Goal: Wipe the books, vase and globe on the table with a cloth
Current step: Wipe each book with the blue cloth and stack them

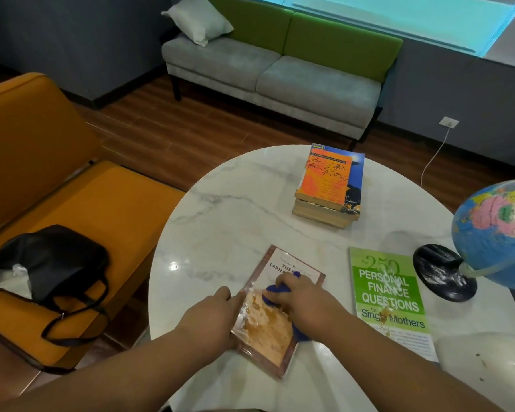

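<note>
A brown-bordered paperback (268, 331) lies on the round white marble table (226, 221), near its front edge. My left hand (211, 319) holds the book's left edge. My right hand (306, 301) grips a bunched blue cloth (275, 292) and presses it onto the cover. To the right lies a green finance book (390, 295) with brown and white smears on its cover. A stack of books (330, 185) with an orange cover on top stands at the table's far side. The globe (494, 230) on its black base (443, 272) stands at the right edge. No vase is visible.
An orange seat (81, 209) with a black bag (51, 263) on it stands left of the table. A grey and green sofa (274, 75) is beyond, across the wooden floor. A white object (488, 361) sits at the table's near right.
</note>
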The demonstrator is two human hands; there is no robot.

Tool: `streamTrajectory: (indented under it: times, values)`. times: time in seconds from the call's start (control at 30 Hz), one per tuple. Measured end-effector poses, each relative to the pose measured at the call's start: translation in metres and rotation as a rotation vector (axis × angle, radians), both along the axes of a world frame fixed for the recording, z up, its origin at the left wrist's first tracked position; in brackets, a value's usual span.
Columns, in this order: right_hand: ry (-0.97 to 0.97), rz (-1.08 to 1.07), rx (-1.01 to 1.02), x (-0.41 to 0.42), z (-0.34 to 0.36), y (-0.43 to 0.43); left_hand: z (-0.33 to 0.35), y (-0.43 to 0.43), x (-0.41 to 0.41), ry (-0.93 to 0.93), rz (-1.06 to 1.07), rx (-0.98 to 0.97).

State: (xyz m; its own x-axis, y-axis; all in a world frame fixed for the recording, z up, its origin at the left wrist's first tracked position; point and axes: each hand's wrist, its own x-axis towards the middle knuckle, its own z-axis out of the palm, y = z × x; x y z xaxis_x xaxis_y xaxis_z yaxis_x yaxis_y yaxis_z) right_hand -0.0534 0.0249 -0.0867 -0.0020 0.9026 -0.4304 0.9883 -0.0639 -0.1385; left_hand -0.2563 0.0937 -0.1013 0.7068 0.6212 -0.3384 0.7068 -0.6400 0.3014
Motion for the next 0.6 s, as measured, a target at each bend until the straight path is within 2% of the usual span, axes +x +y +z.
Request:
streamTrajectory:
  times: [0.13, 0.3, 0.47, 0.6]
  values:
    - [-0.076, -0.037, -0.019, -0.003, 0.001, 0.005, 0.0, 0.0, 0.0, 0.013, -0.01, 0.006]
    - [0.076, -0.071, 0.048, -0.001, -0.004, -0.003, 0.003, 0.0, 0.001, 0.015, -0.002, -0.004]
    - [-0.072, -0.224, 0.002, 0.002, 0.002, 0.02, 0.007, -0.001, 0.002, 0.001, -0.002, -0.013]
    - [-0.011, -0.127, -0.023, -0.008, -0.001, 0.029, 0.005, -0.001, 0.0, -0.006, -0.004, -0.016]
